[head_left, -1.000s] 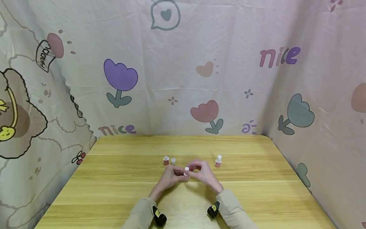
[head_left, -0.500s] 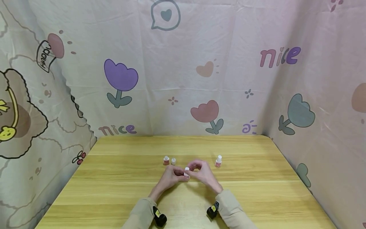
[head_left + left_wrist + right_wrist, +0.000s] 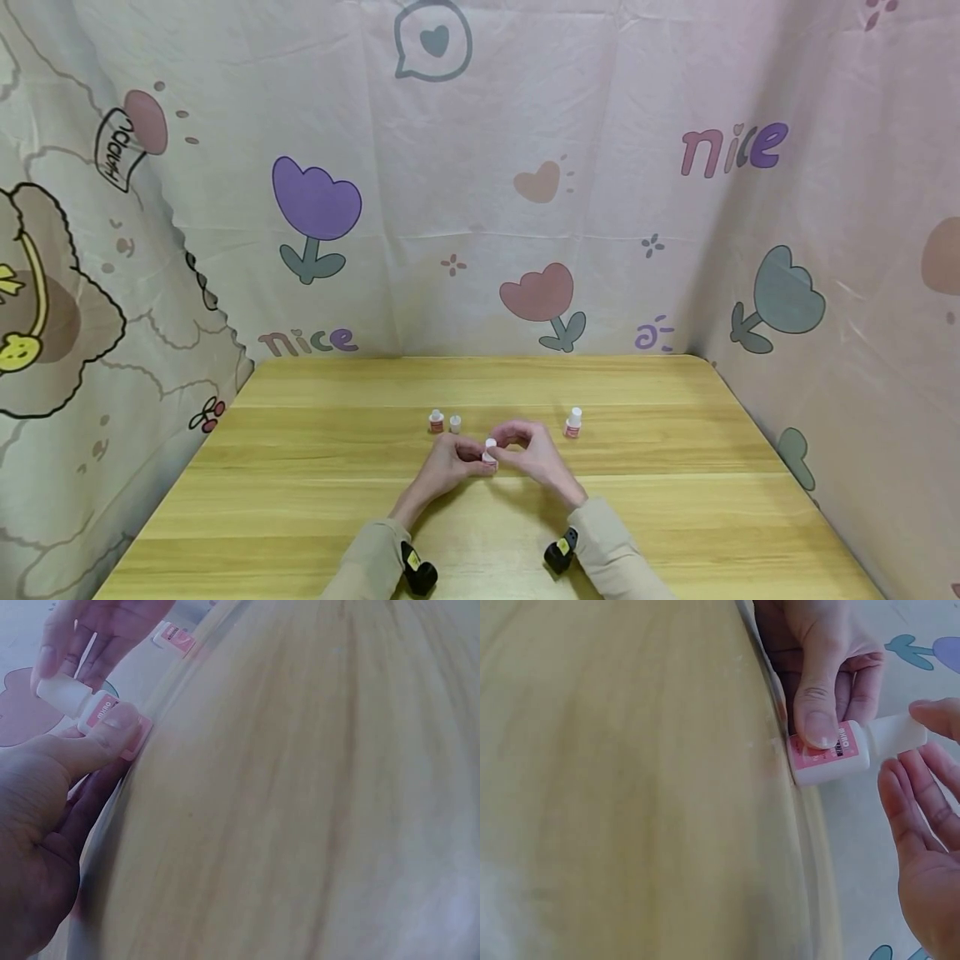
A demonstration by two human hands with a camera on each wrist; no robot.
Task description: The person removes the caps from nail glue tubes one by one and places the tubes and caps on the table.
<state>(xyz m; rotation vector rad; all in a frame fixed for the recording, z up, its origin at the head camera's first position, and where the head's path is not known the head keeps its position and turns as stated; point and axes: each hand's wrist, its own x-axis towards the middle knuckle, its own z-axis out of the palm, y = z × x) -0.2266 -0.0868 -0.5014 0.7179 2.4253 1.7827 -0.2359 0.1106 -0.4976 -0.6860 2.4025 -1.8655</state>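
Note:
A small white bottle with a pink label and a tall white cap stands on the wooden table between both hands. My left hand grips the bottle's body, its thumb lying across the label in both wrist views. With thumb and fingers, my right hand pinches the white cap at the top. In the left wrist view the cap sits on the bottle's neck, and the lower label is partly hidden by the left thumb.
Behind my left hand stand a pink-labelled bottle and a loose white cap beside it. Another capped bottle stands back right of my right hand. A printed curtain hangs behind the wooden table.

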